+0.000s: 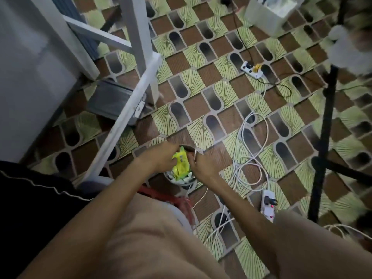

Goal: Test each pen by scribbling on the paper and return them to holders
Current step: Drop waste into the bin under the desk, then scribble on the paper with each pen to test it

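Floor (211, 91): brown-and-green fan-pattern vinyl | Left: grey panel (30, 77), white metal frame (138, 41) slanting down beside it | Right: black stand (326, 127) | White cables (247, 158) looping between two power strips (252, 70) | Light: dim

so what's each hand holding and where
Left hand pinches the yellow packet near its top; right hand holds a thin metal ring by its lower part.

Floor (201, 93) ahead of the bin (188, 183) is open. Left: a slanted white frame bar (122, 121) blocks passage. Right: looped white cables (244, 127) (power strip (268, 204) at their near end) and a black stand leg (326, 127). A yellow packet (181, 168), gripped by the left hand (159, 158), fills the bin mouth.
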Tool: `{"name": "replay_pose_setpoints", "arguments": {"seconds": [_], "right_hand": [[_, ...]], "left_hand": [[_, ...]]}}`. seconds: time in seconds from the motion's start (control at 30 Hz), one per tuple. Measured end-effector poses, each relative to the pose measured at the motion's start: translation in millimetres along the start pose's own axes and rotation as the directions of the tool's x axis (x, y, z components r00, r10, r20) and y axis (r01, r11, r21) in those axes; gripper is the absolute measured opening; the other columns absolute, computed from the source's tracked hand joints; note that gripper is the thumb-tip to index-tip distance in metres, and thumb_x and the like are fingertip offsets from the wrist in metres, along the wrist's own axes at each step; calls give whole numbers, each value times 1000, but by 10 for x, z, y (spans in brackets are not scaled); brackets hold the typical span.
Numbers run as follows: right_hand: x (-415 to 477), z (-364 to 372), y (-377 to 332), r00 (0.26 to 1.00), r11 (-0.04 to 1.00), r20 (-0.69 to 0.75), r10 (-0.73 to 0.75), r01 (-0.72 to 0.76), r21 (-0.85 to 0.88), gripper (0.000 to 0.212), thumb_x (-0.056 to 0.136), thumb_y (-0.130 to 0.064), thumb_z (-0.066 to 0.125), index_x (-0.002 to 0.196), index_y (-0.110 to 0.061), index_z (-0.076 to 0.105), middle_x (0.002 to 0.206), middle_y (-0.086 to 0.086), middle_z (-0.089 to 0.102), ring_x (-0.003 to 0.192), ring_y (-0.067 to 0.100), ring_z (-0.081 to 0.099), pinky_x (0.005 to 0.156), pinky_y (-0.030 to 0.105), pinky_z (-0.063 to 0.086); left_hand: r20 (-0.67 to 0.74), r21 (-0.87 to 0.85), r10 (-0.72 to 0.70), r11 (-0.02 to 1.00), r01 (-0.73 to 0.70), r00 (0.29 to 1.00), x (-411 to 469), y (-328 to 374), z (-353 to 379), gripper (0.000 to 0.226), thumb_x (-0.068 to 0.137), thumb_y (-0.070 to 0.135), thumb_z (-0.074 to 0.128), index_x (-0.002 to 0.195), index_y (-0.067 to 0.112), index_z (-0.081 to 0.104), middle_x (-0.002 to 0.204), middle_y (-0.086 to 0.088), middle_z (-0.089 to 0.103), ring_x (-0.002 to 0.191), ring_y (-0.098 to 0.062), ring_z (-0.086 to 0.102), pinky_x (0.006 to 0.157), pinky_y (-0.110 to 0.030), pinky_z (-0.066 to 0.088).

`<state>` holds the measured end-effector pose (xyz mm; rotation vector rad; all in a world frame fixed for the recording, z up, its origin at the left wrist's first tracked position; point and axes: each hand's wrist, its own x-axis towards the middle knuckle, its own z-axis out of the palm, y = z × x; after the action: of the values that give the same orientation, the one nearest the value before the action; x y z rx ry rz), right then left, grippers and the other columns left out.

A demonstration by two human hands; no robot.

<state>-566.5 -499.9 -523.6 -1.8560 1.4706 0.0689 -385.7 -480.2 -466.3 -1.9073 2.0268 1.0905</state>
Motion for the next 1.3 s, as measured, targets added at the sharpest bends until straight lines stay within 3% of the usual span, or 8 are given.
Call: {"name": "replay_pose_setpoints", "arguments": {"seconds": [0.17, 0.27, 0.47, 0.53, 0.73, 0.93, 1.13, 1.3], "right_hand": [[164, 184, 228, 999, 995, 3, 49, -49, 83, 57, 106, -47, 24, 99, -9, 66, 80, 15, 69, 72, 32, 66, 64, 42, 53], [114, -60, 126, 1000, 999, -17, 13, -13, 30, 36, 106, -26, 38, 105, -3, 67, 81, 15, 71, 67, 30, 65, 59, 39, 52], [-92, -819, -763, 937, 945, -121, -327, 319, -75, 23, 102, -19, 52, 94, -4, 67, 70, 13, 67, 60, 26, 61, 55, 40, 45], [-197, -1024, -1220, 869, 883, -162, -468, 453, -124, 23, 103, -21, 52, 93, -6, 66, 70, 11, 65, 59, 25, 58, 54, 37, 37], [-734, -1465, -2459, 628, 670, -234, -742, 710, -216, 22, 103, -28, 53, 107, -13, 68, 80, 5, 73, 65, 23, 65, 59, 40, 54], [-1431, -1857, -3560, 263, 364, -321, -910, 877, -312, 20, 101, -30, 56, 103, -15, 70, 73, -3, 73, 60, 17, 62, 56, 33, 44], [-1960, -1696, -4942, 87, 106, -77, -993, 951, -290, 21, 101, -39, 54, 102, -26, 70, 70, -10, 69, 60, 6, 56, 61, 31, 49], [-2211, -1149, -5841, -118, -135, 89, -989, 965, -225, 12, 99, -34, 57, 98, -28, 67, 67, -9, 67, 64, 7, 58, 64, 37, 54]], "left_hand": [[38, -28, -20, 999, 21, 999, -107, -21, 69, 42, 104, 26, 54, 144, 13, 52, 141, -10, 59, 123, -28, 59, 95, -39, 51], [25, -76, -23, 997, 24, 999, -265, -71, -94, 37, 103, 27, 55, 138, 16, 56, 136, -7, 62, 118, -26, 62, 95, -41, 53], [-200, -33, 9, 999, -16, 980, -854, 15, -769, 34, 104, 31, 56, 136, 19, 57, 133, -1, 63, 121, -21, 60, 98, -36, 50], [-315, 12, 21, 1000, -18, 949, -1193, 48, -1048, 34, 104, 30, 56, 136, 18, 57, 132, -1, 63, 121, -21, 60, 96, -36, 49], [-587, 131, 27, 990, 62, 809, -2300, 146, -1868, 35, 104, 34, 55, 138, 23, 56, 132, 3, 62, 120, -16, 58, 99, -35, 48], [-790, 220, 34, 948, 231, 612, -3635, 267, -2391, 39, 104, 45, 45, 138, 30, 56, 135, 11, 61, 123, -12, 56, 102, -38, 47], [-894, 86, -156, 860, 503, 421, -5103, -134, -2234, 50, 96, 67, 27, 137, 46, 49, 138, 30, 53, 125, 5, 50, 102, -26, 45], [-904, -142, -349, 791, 595, 248, -6033, -569, -1815, 45, 94, 66, 37, 134, 50, 52, 125, 39, 49, 115, 17, 47, 97, -16, 40]]}}
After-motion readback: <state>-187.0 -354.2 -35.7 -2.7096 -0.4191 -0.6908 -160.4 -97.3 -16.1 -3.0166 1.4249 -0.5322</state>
